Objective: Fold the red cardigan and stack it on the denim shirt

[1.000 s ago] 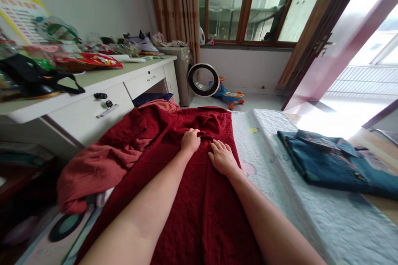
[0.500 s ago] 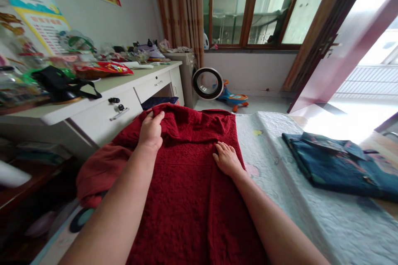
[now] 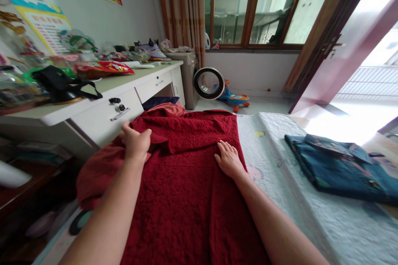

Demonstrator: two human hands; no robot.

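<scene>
A dark red textured garment (image 3: 186,190) lies spread on the bed in front of me, its lighter red lining bunched over the left edge. My left hand (image 3: 134,143) is closed on a fold of the red cloth at the garment's upper left, thumb pinching the fabric. My right hand (image 3: 228,158) lies flat with fingers stretched out, pressing the garment near its right edge.
A pale quilted bedcover (image 3: 311,211) lies under the garment. A folded dark blue garment (image 3: 342,167) rests at the right. A white desk (image 3: 102,91) with drawers and clutter stands close on the left. A round fan (image 3: 209,83) and toy car (image 3: 234,98) sit on the floor beyond.
My left hand has gone from the garment's middle to its top left, then drawn the cloth down and leftward. My right hand has stayed flat in place.
</scene>
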